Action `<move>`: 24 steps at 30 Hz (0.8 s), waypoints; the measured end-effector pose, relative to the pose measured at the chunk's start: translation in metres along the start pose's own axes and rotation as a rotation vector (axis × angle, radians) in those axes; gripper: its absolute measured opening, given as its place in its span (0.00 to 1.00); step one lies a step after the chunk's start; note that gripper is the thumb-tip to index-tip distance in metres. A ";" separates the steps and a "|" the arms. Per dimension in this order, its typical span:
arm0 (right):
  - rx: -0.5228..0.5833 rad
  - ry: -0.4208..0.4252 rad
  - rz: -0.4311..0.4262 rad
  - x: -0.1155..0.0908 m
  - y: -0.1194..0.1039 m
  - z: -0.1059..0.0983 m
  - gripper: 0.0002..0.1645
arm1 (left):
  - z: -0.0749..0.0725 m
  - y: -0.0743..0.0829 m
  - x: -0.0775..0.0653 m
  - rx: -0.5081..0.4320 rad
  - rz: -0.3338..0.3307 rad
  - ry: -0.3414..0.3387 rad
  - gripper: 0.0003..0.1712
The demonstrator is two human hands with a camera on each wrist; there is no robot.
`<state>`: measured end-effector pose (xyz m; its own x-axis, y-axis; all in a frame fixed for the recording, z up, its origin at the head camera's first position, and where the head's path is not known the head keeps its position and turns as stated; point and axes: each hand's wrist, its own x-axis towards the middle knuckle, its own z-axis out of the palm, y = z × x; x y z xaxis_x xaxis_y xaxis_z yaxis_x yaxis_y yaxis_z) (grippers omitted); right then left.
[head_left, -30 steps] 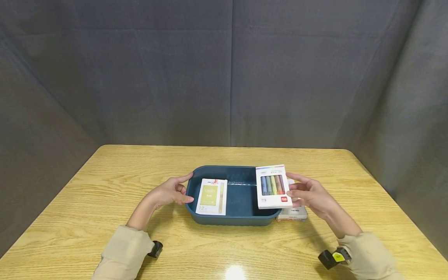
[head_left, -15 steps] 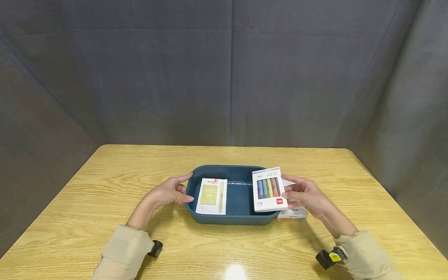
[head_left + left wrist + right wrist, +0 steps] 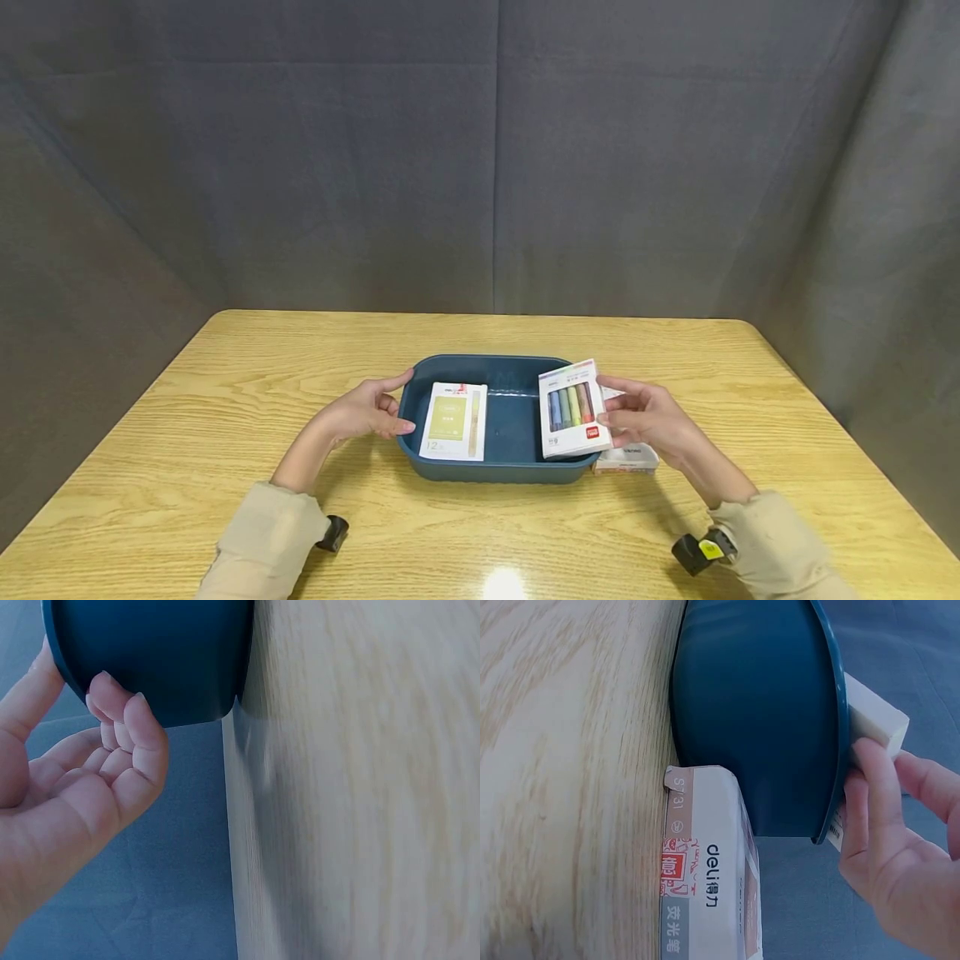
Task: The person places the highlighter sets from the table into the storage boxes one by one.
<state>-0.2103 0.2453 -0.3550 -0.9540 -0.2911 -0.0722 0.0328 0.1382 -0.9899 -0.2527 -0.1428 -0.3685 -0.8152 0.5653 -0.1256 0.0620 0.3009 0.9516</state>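
Windowed white box (image 3: 572, 408), pinched in a person's right hand (image 3: 648, 419), tilts over the right end of a blue bin (image 3: 498, 472) gripped by the left hand (image 3: 363, 412), apparently a loading step that calls next for lowering it inside.

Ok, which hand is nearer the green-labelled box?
Left. The left hand grips the tub beside the green-labelled box; the right hand is at the tub's opposite end, holding the windowed box.
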 end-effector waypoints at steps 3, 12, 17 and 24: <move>-0.014 0.007 -0.003 0.000 0.000 0.001 0.37 | 0.000 0.000 0.000 0.000 -0.002 0.000 0.50; -0.104 0.040 -0.020 0.002 -0.001 0.006 0.31 | 0.001 0.000 -0.001 0.002 -0.001 0.003 0.50; -0.123 0.047 -0.027 0.002 -0.002 0.009 0.30 | 0.001 0.001 -0.001 -0.007 0.001 0.002 0.50; -0.181 0.075 -0.016 0.003 -0.006 0.013 0.27 | 0.001 0.001 -0.001 -0.011 -0.001 0.006 0.50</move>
<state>-0.2093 0.2311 -0.3511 -0.9736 -0.2245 -0.0403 -0.0306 0.3038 -0.9522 -0.2508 -0.1423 -0.3673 -0.8188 0.5603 -0.1254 0.0547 0.2936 0.9544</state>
